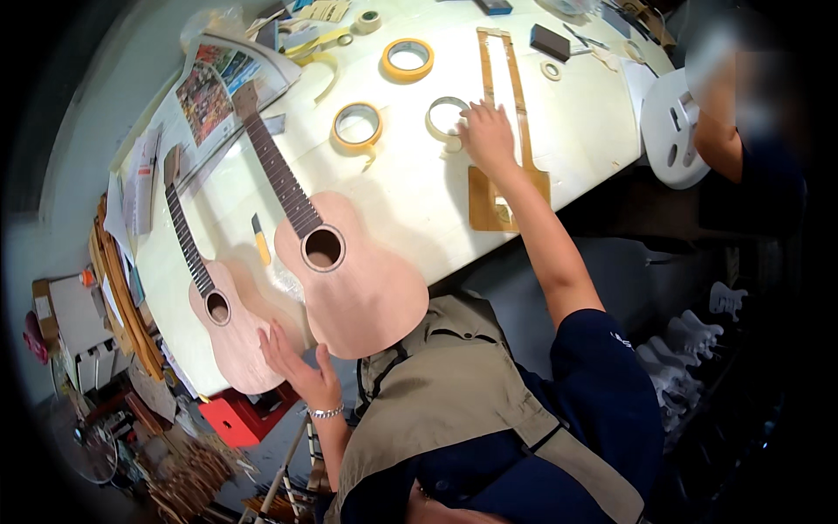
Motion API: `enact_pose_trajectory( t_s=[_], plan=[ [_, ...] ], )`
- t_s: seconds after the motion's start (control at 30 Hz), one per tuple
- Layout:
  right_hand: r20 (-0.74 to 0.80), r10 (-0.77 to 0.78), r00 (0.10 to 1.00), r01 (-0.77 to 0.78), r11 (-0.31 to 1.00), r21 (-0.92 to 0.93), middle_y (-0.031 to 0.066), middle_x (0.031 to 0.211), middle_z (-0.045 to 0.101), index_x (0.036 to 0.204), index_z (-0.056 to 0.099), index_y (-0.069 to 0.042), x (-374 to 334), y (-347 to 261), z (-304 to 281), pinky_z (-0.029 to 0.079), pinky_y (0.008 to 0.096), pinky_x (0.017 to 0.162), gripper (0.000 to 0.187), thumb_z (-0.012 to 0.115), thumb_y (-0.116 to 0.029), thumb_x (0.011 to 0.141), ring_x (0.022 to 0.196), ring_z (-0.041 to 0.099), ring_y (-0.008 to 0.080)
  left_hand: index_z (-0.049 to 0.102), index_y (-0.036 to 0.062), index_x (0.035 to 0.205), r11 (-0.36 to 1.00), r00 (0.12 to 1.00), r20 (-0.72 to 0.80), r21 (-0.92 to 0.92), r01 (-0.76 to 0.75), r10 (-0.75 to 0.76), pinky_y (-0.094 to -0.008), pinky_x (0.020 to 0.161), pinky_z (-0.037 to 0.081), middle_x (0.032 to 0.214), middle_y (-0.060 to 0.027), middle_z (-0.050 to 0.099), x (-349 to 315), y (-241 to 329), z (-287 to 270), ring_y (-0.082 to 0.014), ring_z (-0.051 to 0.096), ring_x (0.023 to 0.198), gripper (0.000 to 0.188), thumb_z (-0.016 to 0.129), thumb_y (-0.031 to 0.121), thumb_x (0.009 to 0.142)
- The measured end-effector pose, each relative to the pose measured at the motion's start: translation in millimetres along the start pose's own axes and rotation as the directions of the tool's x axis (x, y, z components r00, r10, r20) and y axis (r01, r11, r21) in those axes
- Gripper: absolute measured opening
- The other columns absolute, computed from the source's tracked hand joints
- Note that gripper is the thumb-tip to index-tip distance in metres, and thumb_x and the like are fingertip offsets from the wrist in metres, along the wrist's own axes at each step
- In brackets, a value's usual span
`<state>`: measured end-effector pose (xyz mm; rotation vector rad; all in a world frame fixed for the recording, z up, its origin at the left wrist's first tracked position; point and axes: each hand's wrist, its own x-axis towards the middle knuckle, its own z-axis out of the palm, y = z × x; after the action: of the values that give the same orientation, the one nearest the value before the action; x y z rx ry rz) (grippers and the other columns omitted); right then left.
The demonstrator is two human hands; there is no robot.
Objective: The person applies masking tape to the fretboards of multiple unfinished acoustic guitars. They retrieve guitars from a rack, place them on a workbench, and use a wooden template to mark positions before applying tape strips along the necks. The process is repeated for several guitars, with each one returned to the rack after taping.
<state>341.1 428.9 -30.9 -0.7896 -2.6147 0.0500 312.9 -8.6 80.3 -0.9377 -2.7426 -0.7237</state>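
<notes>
My left hand [301, 371], fingers spread, rests at the lower edge of the smaller unfinished ukulele [244, 345]. Beside it lies a larger ukulele [367, 297] of bare pale wood, its rounded end over the table's near edge. Farther right, my outstretched right hand [487, 138] has its fingers apart at the right rim of a cream roll of tape [431, 125]. The fingertips overlap that rim; a firm grip is not visible. A yellow-edged tape roll [378, 131] with a loose end lies left of it, and a larger yellow roll [408, 80] lies behind.
A brown flat guitar-shaped template [485, 203] lies under my right forearm. A utility knife [261, 240] lies between the ukuleles. Newspapers [205, 113] cover the far left; a dark block [549, 42] sits at the back. At right, another person's arm [720, 131] is beside a white guitar body [665, 127].
</notes>
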Motion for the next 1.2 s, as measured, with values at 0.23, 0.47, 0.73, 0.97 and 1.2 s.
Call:
enact_pose_trajectory(
  t_s=[0.23,0.47,0.73,0.97,1.2],
  plan=[
    [0.594,0.227,0.772,-0.635,0.257,0.728,0.0174,0.108,0.061,0.119,0.043,-0.002,13,-70,-49,0.035,0.041,0.101,0.036,0.054,-0.019,0.089,0.108,0.056,0.0269,0.054,-0.0019,0.116,0.985,0.999,-0.025,-0.17,-0.043,0.04,-0.0509,0.103,0.029,0.116,-0.0145,0.057,22,24,18,-0.0348,0.049,0.115,0.037,0.062,0.012,0.083],
    [0.424,0.091,0.901,-0.327,-0.5,0.802,0.0215,0.124,0.052,0.141,0.015,-0.002,-72,-146,-104,0.034,0.0375,0.104,0.071,0.053,0.009,0.082,0.122,0.046,0.0263,0.065,0.0021,0.085,0.629,0.959,0.212,-0.724,0.282,-0.186,-0.0364,0.086,0.045,0.088,-0.0072,0.061,43,45,48,-0.0185,0.058,0.08,0.007,0.063,0.008,0.083],
    [0.505,0.091,0.859,-0.399,-0.499,0.769,0.0208,0.129,0.05,0.13,0.035,-0.001,-122,-183,-128,0.036,0.0329,0.103,0.051,0.049,0.013,0.083,0.124,0.045,0.0224,0.064,0.0005,0.081,0.185,0.876,0.403,-0.87,0.457,-0.266,-0.0254,0.075,0.044,0.095,-0.0045,0.047,43,66,72,-0.0135,0.05,0.088,0.016,0.07,0.015,0.08],
    [0.27,-0.068,0.96,-0.231,0.346,0.909,0.0039,0.119,0.06,0.114,0.061,-0.012,-130,-147,-125,0.014,0.0477,0.111,0.038,0.063,-0.001,0.077,0.124,0.045,0.0272,0.063,0.0058,0.073,0.646,0.882,0.278,-0.602,0.469,-0.38,-0.0294,0.076,0.039,0.089,-0.005,0.05,-4,17,44,-0.0193,0.046,0.088,0.014,0.074,0.014,0.071],
    [0.005,-0.268,0.963,0.225,0.818,0.53,-0.0006,0.095,0.066,0.12,0.058,-0.012,-140,-167,-75,0.011,0.0477,0.111,0.051,0.063,0.004,0.071,0.101,0.06,0.0162,0.06,0.0104,0.067,0.937,0.958,0.1,-0.199,0.285,-0.27,-0.0366,0.078,0.034,0.088,-0.0029,0.051,6,-9,65,-0.025,0.045,0.088,0.016,0.076,0.013,0.065]
  ],
)
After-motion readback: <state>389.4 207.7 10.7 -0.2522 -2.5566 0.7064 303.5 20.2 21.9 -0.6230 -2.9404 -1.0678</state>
